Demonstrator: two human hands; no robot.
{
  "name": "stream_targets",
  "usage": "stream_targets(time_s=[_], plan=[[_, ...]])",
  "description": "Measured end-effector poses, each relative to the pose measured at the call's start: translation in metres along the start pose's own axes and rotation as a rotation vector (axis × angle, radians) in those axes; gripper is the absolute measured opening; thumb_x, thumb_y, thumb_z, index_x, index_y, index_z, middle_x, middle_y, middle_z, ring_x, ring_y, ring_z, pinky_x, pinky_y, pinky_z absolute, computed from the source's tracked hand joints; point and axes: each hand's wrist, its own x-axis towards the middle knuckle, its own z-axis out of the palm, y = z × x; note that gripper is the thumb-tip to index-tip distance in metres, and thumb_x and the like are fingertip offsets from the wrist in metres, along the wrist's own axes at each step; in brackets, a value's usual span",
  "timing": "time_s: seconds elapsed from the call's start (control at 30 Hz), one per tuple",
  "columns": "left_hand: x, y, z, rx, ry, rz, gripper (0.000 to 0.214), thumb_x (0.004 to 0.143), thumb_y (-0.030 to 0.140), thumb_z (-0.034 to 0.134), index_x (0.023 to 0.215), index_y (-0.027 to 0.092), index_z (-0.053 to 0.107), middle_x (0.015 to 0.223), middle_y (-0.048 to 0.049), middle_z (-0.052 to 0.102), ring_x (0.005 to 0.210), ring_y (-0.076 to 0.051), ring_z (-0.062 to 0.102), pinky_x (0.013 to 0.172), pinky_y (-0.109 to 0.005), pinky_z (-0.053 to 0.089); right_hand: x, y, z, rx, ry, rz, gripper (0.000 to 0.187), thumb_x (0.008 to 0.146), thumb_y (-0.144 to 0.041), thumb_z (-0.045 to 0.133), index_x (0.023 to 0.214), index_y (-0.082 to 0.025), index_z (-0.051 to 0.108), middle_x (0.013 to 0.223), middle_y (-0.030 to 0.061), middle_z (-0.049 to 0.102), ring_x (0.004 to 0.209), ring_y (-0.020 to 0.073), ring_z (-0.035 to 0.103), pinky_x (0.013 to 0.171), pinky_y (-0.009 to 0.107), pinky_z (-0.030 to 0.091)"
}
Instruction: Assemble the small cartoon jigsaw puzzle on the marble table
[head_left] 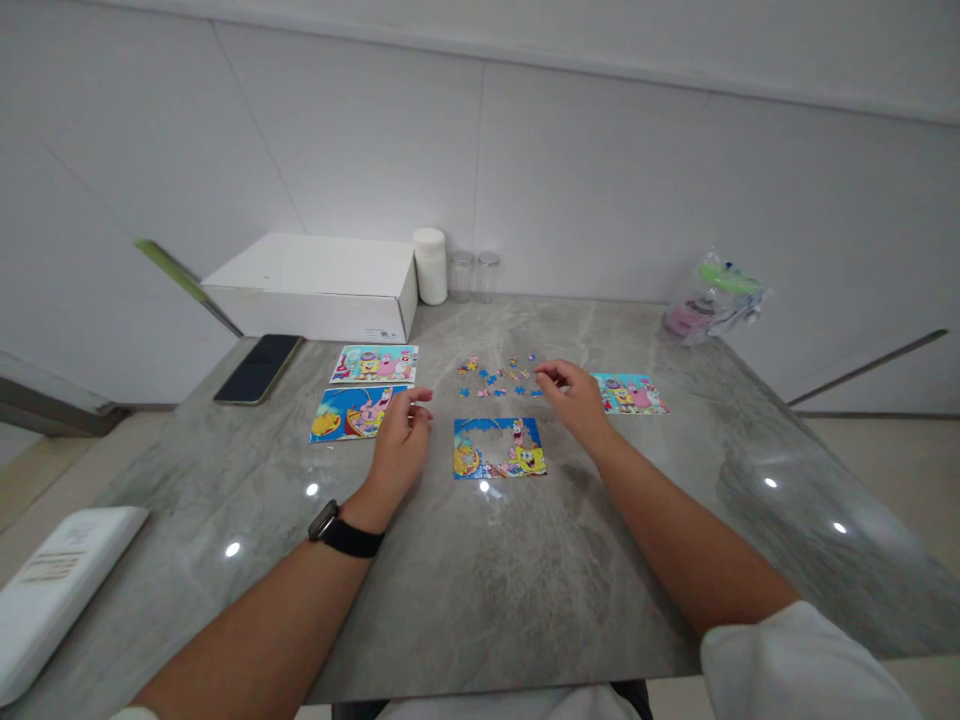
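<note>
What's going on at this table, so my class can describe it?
A person has both bare hands over a grey table. A partly assembled jigsaw lies in front, its middle unfilled, with loose pieces scattered beyond it. The right hand is beside those pieces, fingers bent; whether it grips one is unclear. The left hand, with nothing visible in it, is at the right edge of a blue picture card.
</note>
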Motion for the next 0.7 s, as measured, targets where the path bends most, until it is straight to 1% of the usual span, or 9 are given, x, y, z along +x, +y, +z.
stream_targets(time_s=[0.07,0.13,0.2,0.27,0.33,0.43,0.5,0.57,0.7], plan=[[0.001,0.002,0.000,-0.036,0.007,-0.034,0.023,0.100,0.022,0.049,0.120,0.022,0.062,0.126,-0.0079,0.068,0.090,-0.016,0.070,0.077,-0.032,0.060,0.021,-0.008,0.000,-0.107,-0.111,-0.057,0.021,0.096,-0.033,0.063,0.103,-0.023,0.080,0.097,0.0049,0.079,0.087,0.0208,0.070,0.083,0.034,0.054],[0.000,0.006,0.000,-0.078,0.012,-0.073,0.022,0.102,0.027,0.049,0.121,0.022,0.060,0.125,-0.0072,0.069,0.072,-0.011,0.067,0.064,-0.026,0.056,0.044,-0.017,0.007,-0.245,-0.278,-0.142,0.018,0.095,-0.031,0.067,0.103,-0.022,0.080,0.101,0.0061,0.079,0.093,0.0222,0.070,0.087,0.035,0.052],[0.000,0.009,0.000,-0.122,0.003,-0.113,0.023,0.104,0.031,0.049,0.124,0.022,0.058,0.122,-0.0063,0.071,0.052,-0.006,0.056,0.048,-0.023,0.047,0.064,-0.024,0.020,-0.349,-0.402,-0.177,0.021,0.096,-0.029,0.068,0.112,-0.021,0.080,0.108,0.0077,0.079,0.098,0.0229,0.070,0.090,0.035,0.052],[-0.001,0.012,0.000,-0.159,-0.012,-0.124,0.024,0.105,0.031,0.048,0.126,0.023,0.056,0.121,-0.0057,0.072,0.043,-0.003,0.048,0.041,-0.022,0.040,0.080,-0.029,0.037,-0.446,-0.500,-0.203,0.024,0.098,-0.028,0.068,0.118,-0.021,0.079,0.114,0.0098,0.078,0.103,0.0240,0.070,0.093,0.035,0.051],[-0.001,0.013,0.001,-0.170,-0.025,-0.103,0.023,0.104,0.029,0.046,0.124,0.023,0.056,0.122,-0.0057,0.071,0.047,-0.004,0.054,0.046,-0.022,0.047,0.093,-0.032,0.055,-0.526,-0.568,-0.265,0.026,0.100,-0.026,0.065,0.122,-0.021,0.079,0.120,0.0123,0.076,0.111,0.0259,0.067,0.099,0.036,0.049],[0.000,0.011,0.002,-0.176,-0.023,-0.077,0.023,0.102,0.024,0.046,0.122,0.023,0.057,0.125,-0.0070,0.069,0.068,-0.009,0.068,0.063,-0.026,0.058,0.107,-0.031,0.077,-0.596,-0.660,-0.310,0.030,0.101,-0.026,0.063,0.127,-0.023,0.078,0.127,0.0130,0.072,0.118,0.0267,0.064,0.101,0.035,0.047],[0.002,0.009,0.003,-0.160,0.002,-0.083,0.025,0.098,0.020,0.048,0.121,0.022,0.057,0.128,-0.0084,0.067,0.078,-0.013,0.070,0.066,-0.028,0.059,0.114,-0.028,0.087,-0.632,-0.712,-0.327,0.030,0.101,-0.028,0.065,0.127,-0.025,0.079,0.127,0.0127,0.071,0.118,0.0270,0.064,0.099,0.035,0.047],[0.004,0.007,0.003,-0.123,0.024,-0.087,0.029,0.094,0.017,0.051,0.122,0.022,0.059,0.127,-0.0091,0.067,0.083,-0.015,0.069,0.066,-0.029,0.058,0.118,-0.025,0.093,-0.654,-0.743,-0.335,0.027,0.099,-0.029,0.067,0.123,-0.026,0.081,0.126,0.0127,0.071,0.116,0.0271,0.064,0.097,0.034,0.047],[0.004,0.005,0.003,-0.063,0.030,-0.065,0.031,0.093,0.016,0.052,0.123,0.022,0.062,0.124,-0.0083,0.068,0.090,-0.017,0.068,0.073,-0.032,0.058,0.125,-0.022,0.099,-0.672,-0.761,-0.316,0.022,0.094,-0.027,0.073,0.114,-0.024,0.083,0.124,0.0138,0.072,0.112,0.0270,0.066,0.094,0.034,0.049]])
